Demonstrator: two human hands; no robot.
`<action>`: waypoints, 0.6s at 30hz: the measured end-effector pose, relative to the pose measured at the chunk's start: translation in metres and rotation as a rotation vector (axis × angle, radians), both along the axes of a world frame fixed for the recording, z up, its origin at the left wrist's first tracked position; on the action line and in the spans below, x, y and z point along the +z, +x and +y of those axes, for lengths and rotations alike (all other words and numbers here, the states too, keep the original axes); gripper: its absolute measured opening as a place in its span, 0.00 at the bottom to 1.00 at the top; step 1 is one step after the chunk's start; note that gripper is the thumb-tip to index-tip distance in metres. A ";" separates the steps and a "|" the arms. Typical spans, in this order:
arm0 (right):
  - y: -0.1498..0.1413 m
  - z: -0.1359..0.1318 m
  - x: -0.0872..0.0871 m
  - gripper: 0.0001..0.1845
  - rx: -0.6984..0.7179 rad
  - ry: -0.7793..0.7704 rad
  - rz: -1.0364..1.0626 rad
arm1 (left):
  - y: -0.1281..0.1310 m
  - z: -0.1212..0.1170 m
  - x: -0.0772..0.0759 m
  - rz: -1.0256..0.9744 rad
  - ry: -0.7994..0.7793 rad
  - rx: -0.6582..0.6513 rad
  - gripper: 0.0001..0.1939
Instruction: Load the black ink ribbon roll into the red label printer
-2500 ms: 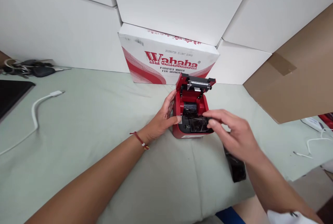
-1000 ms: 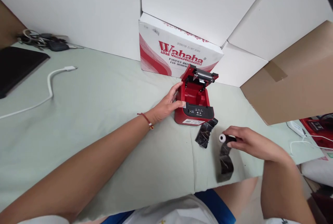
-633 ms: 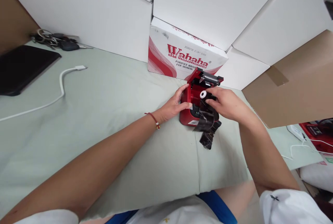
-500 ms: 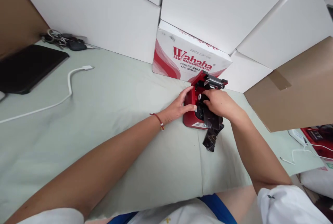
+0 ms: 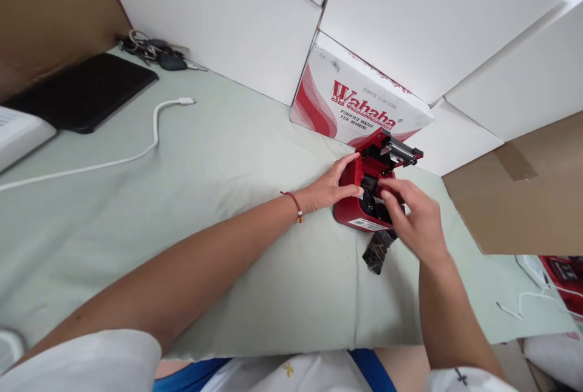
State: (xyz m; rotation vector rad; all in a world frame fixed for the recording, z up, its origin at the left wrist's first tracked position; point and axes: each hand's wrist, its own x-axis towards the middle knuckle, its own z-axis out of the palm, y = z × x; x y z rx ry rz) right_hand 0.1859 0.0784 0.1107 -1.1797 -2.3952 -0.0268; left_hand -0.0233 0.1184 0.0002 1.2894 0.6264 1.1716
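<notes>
A small red printer point(image 5: 348, 210) stands on the cloth-covered table, its lid point(image 5: 401, 152) tipped up at the back and a dark roller along the lid's edge. My left hand point(image 5: 330, 189) grips its left side, thumb at the front rim and fingers toward the back. Inside the opening lies a black roll point(image 5: 368, 183). My right hand point(image 5: 416, 213) reaches in from the right, thumb and forefinger closed together near the roll's right end. What they pinch is hidden. A crinkled black film strip point(image 5: 379, 252) lies against the front right corner.
Behind the printer stands a Wahaha water carton point(image 5: 359, 101) below stacked white boxes point(image 5: 218, 22). A cardboard box point(image 5: 528, 192) is at right. Keys point(image 5: 157, 52), a black tablet-like slab point(image 5: 100, 91) and a white cable point(image 5: 155, 131) lie at left.
My right hand has drawn back to the right from over the opening, leaving the black roll inside more visible. My left hand still holds the printer. The view has shifted.
</notes>
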 end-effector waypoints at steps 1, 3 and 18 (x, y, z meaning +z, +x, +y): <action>0.005 -0.014 -0.009 0.13 0.045 0.084 0.024 | 0.000 0.000 0.000 -0.002 0.003 -0.001 0.50; 0.013 -0.036 -0.030 0.18 0.091 0.226 0.023 | 0.001 0.001 -0.002 -0.005 0.008 0.005 0.49; 0.009 -0.053 -0.090 0.31 -0.008 0.441 0.267 | 0.000 0.033 0.038 0.098 0.032 0.326 0.38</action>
